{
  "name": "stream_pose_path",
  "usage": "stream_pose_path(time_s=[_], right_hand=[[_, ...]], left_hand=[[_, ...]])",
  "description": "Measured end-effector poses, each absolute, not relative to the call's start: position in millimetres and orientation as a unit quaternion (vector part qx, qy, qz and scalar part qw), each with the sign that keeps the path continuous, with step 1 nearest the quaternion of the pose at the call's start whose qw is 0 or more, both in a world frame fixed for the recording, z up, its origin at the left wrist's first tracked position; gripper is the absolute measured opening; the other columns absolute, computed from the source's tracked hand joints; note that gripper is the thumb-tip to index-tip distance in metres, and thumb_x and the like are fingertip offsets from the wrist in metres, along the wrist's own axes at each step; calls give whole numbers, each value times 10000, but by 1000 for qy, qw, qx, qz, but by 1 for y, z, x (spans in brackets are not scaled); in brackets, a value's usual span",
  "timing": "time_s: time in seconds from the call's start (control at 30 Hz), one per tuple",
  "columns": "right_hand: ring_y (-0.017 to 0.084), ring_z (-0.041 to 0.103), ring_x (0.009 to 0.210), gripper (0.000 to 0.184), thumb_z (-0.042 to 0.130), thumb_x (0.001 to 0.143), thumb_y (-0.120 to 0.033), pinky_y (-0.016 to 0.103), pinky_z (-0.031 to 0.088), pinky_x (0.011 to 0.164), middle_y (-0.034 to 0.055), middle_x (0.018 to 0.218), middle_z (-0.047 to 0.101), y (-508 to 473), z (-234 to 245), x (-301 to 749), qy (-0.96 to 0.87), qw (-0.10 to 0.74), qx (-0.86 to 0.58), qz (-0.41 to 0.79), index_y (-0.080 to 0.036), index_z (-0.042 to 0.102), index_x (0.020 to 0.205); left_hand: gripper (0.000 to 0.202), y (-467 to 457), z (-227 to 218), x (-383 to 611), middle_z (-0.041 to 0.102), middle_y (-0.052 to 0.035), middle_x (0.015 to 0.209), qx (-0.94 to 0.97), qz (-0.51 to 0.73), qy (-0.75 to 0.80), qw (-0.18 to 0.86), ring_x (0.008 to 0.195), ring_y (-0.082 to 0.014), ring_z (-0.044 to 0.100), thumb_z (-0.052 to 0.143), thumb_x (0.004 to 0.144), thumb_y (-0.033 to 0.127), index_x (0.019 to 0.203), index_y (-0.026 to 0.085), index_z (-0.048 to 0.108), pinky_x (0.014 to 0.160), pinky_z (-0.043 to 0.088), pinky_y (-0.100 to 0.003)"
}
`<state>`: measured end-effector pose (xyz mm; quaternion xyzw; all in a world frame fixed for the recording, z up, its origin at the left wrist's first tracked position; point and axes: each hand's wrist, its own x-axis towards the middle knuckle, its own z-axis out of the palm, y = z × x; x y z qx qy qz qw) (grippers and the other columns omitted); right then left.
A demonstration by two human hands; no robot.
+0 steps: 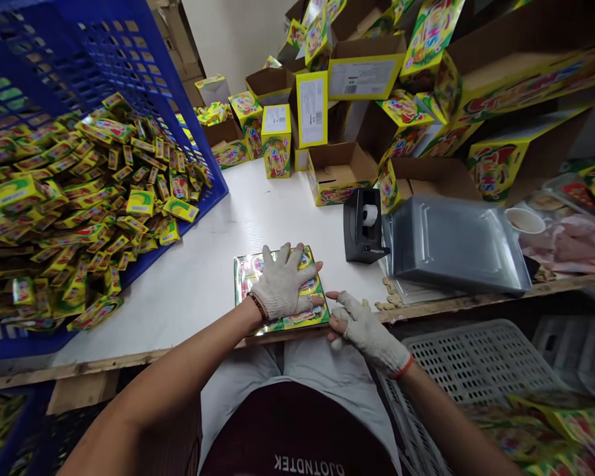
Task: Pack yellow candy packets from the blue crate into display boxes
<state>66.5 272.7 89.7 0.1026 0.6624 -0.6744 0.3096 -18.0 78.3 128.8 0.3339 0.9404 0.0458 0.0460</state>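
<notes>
My left hand (287,281), in a white fingerless knit glove, lies spread flat on a shallow rectangular pack (305,322) of green-and-yellow printed boxes. The pack has a shiny clear cover and lies at the table's front edge. My left palm and fingers hide much of its top. Just off the pack's right side is my right hand (359,327), gloved the same way. Its index finger points towards the pack, and the thumb and other fingers are bent but apart. I see nothing held in it.
A blue crate (198,122) heaped with small yellow boxes (140,201) stands at left. At right are a black tape dispenser (361,225) and a stack of clear plastic trays (451,241). Open cartons (341,173) line the back. Peanuts (389,295) lie near the front edge, above a grey crate (480,357).
</notes>
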Motion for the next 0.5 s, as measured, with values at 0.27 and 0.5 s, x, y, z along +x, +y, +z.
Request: stream_pose_path(time_s=[0.27, 0.5], right_hand=[[195, 623, 689, 384, 560, 833, -555, 315, 493, 618, 23, 736, 622, 304, 98, 56, 784, 240, 30, -571, -207, 606, 989], [283, 603, 1019, 342, 436, 882, -309, 371, 448, 850, 169, 1135, 678, 353, 122, -16, 940, -92, 151, -290, -146, 667, 1074]], left_hand=[[861, 87, 134, -13, 315, -212, 1596, 304, 53, 949, 60, 1440, -522, 249, 599, 763, 776, 1467, 297, 474, 1051, 100, -832], [870, 86, 131, -13, 298, -214, 1607, 305, 42, 950, 53, 1447, -523, 251, 581, 764, 787, 1480, 308, 460, 1053, 115, -830]])
